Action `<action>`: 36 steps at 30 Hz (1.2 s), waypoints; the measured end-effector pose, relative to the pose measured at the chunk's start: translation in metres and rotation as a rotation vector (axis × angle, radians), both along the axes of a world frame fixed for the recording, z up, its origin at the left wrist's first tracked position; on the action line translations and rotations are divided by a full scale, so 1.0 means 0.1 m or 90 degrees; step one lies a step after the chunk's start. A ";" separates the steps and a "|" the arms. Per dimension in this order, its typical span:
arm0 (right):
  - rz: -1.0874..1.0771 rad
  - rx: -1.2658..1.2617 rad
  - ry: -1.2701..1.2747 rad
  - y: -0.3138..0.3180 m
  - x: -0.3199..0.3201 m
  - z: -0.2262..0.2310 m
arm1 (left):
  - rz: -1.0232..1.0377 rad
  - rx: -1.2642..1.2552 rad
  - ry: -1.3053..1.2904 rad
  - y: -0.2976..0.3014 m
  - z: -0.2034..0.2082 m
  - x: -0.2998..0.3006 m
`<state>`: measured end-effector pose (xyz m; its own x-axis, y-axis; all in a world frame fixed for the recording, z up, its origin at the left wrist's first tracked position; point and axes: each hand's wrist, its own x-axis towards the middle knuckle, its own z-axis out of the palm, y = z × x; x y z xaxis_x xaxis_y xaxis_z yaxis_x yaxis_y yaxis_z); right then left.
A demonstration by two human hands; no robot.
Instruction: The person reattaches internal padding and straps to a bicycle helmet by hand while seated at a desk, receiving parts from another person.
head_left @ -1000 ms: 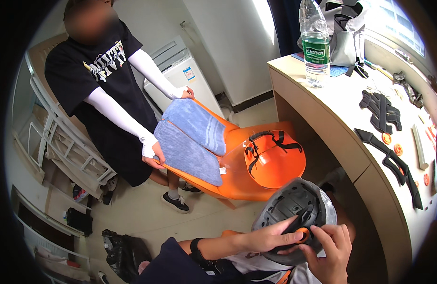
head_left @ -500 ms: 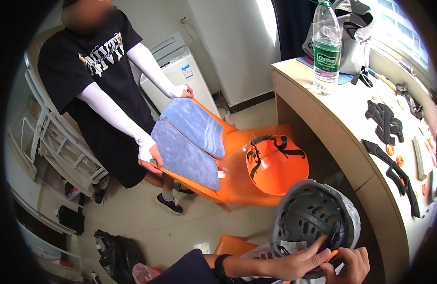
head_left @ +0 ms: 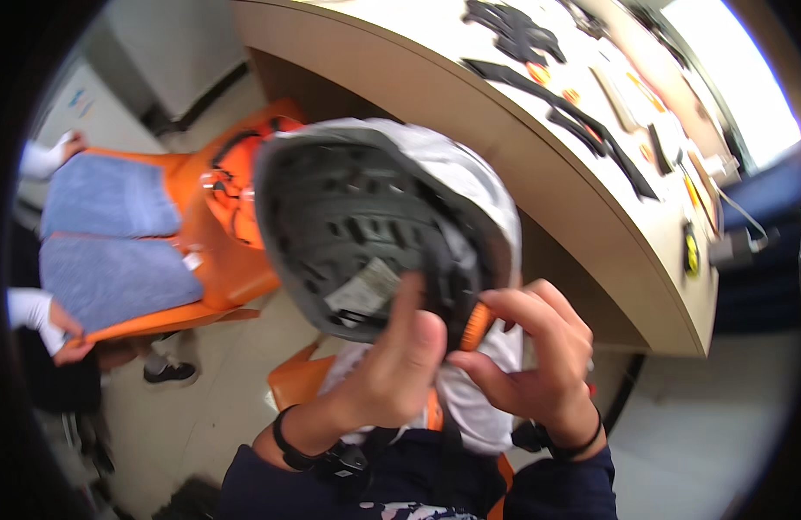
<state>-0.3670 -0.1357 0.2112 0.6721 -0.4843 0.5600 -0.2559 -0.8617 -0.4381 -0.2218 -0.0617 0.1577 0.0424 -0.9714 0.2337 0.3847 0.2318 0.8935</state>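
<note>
A bike-style helmet [head_left: 353,208], white outside with dark grey vented foam inside, is tilted over my lap with its hollow facing me. A pale label [head_left: 366,290] is stuck to the foam. My left hand [head_left: 387,373], slightly blurred, grips the helmet's near edge, with a finger reaching inside. At the right side of that edge, the thumb and index finger of my right hand [head_left: 543,355] pinch an orange ribbed dial [head_left: 477,327] on a black band. What my left fingertips touch inside is partly hidden.
Left of the helmet stands an orange chair [head_left: 231,282] bearing blue towel-like pads [head_left: 114,277] and an orange shell with black straps [head_left: 230,195]. Another person's hands [head_left: 67,338] hold its back. A curved desk [head_left: 470,121] at upper right carries black straps, orange discs and tools.
My view has swung right, so the chair and person appear farther left. The helmet is nearer the middle and larger. Both hands remain at its edge and orange dial.
</note>
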 end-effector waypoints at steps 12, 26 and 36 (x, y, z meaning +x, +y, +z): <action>-0.175 0.278 -0.090 0.19 -0.37 -0.44 | -0.103 0.054 -0.062 -0.12 -0.22 -0.26; -0.224 0.636 -0.183 0.19 -0.41 -0.57 | -0.061 -0.003 -0.282 -0.22 -0.42 -0.34; -0.205 0.313 0.009 0.16 -0.50 -0.68 | -0.094 0.040 -0.249 -0.25 -0.50 -0.34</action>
